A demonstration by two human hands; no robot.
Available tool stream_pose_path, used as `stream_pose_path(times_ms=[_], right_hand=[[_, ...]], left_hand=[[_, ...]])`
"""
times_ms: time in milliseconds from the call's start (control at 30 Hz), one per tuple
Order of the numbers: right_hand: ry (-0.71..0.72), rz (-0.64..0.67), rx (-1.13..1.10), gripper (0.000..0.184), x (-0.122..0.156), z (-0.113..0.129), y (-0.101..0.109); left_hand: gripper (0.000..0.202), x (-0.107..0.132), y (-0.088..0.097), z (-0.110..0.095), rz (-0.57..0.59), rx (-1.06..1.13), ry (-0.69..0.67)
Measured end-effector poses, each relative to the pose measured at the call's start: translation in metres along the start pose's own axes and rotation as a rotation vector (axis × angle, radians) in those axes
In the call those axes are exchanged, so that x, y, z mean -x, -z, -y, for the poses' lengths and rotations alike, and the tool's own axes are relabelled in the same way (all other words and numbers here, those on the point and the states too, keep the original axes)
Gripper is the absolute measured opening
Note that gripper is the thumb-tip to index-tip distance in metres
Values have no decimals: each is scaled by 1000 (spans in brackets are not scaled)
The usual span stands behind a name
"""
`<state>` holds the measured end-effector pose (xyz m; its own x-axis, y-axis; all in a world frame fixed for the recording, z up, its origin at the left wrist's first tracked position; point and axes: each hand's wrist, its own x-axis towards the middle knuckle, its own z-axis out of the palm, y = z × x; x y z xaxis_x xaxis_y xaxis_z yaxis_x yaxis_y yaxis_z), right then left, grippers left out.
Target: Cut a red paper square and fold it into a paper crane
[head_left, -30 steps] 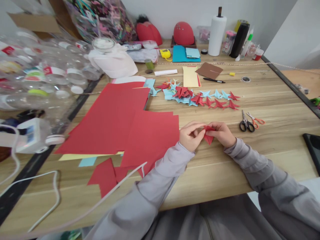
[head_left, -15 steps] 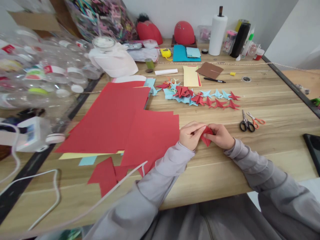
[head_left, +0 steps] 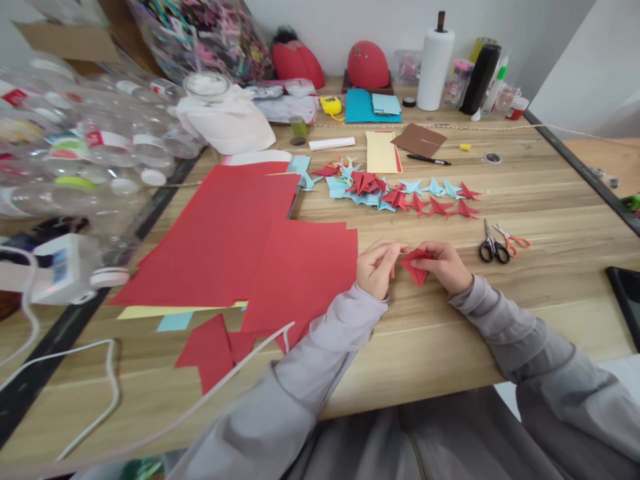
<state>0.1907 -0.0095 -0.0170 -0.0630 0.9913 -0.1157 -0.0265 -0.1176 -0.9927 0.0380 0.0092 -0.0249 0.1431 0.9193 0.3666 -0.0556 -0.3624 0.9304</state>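
Note:
A small folded red paper piece (head_left: pixel 415 268) is pinched between both of my hands just above the wooden table (head_left: pixel 550 220). My left hand (head_left: pixel 376 269) curls its fingers onto the piece's left tip. My right hand (head_left: pixel 444 266) grips its right side with closed fingers. Large red paper sheets (head_left: pixel 240 247) lie flat just left of my left hand. A row of finished red and blue folded paper shapes (head_left: pixel 400 193) lies on the table beyond my hands.
Two pairs of scissors (head_left: pixel 495 245) lie right of my hands. A dark tablet (head_left: pixel 627 293) sits at the right edge. Clear plastic bottles (head_left: pixel 75 153) pile up at left. A paper towel roll (head_left: pixel 434 63), red helmets and stationery line the back. A white cord (head_left: pixel 100 393) crosses the near left.
My hands have shifted slightly apart and the red folded piece has turned a little, its point now showing between them. Nothing else on the table has moved.

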Motion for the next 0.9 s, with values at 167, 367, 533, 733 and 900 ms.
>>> stream_pose_path(times_ms=[167,367,533,733,900], right_hand=[[-22,-44,-121,20,-2,-1,3],[23,-45,-53,27,-1,2,1],[57,-34,-28,31,0,3,1],[46,-27,-34,31,0,1,0],[54,-68,-96,33,-1,-1,-1]], left_hand=[[18,-1,-3,9,72,-8,-41],[12,-1,-4,13,30,6,-9],[10,0,-4,14,32,2,20],[15,0,-3,8,13,20,42],[17,0,-3,8,43,48,40]])
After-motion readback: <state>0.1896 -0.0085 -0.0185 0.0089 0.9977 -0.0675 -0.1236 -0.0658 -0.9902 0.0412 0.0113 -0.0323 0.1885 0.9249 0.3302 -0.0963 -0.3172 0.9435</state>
